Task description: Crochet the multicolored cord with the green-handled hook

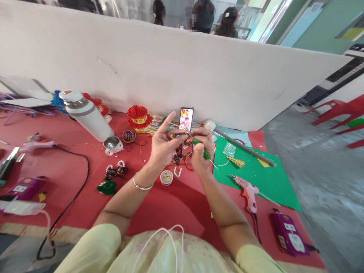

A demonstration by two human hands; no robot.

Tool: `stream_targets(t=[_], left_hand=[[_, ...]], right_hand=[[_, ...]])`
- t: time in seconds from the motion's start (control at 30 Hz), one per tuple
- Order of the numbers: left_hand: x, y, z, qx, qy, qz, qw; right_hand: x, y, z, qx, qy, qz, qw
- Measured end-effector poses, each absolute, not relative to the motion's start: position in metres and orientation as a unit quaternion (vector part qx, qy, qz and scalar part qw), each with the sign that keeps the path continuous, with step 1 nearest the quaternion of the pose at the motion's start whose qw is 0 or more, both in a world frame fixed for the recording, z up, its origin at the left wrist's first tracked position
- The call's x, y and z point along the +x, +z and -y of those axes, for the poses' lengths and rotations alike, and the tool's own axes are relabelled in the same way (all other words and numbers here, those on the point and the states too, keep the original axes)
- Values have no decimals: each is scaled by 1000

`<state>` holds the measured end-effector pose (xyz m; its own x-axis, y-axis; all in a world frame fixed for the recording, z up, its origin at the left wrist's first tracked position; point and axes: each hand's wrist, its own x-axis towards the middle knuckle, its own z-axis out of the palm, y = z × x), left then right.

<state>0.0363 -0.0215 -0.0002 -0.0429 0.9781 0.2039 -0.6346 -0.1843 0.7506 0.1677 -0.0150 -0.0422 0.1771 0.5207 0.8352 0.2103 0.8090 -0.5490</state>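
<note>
Above the red table (182,212), a green-handled crochet hook (206,154) is clasped in the right hand (199,161), its long axis slanting from between 10 and 11 o'clock, at the yarn, to between 4 and 5, where bare metal is left jutting out. The multicoloured yarn piece (178,153) is pinched by the left hand (164,147), its upper part being hidden by fingers. Around the hands are seen a smartphone (186,118) at 12 o'clock, a pink glue gun (250,192) at 4 and a round tub (166,178) at 7.
</note>
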Motion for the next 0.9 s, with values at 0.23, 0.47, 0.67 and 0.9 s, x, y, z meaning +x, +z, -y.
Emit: stream_targets(t=[0.23,0.47,0.67,0.9], left_hand=[[24,5,22,355,578,-265,686],[11,6,15,367,552,-262,701],[5,10,15,379,551,-267,694],[-3,8,10,398,529,-265,701]], right_hand=[[176,-43,11,-290,85,643,704],[203,-40,-3,-286,90,692,657],[218,-39,-8,-241,67,731,635],[229,-28,-6,-245,101,758,595]])
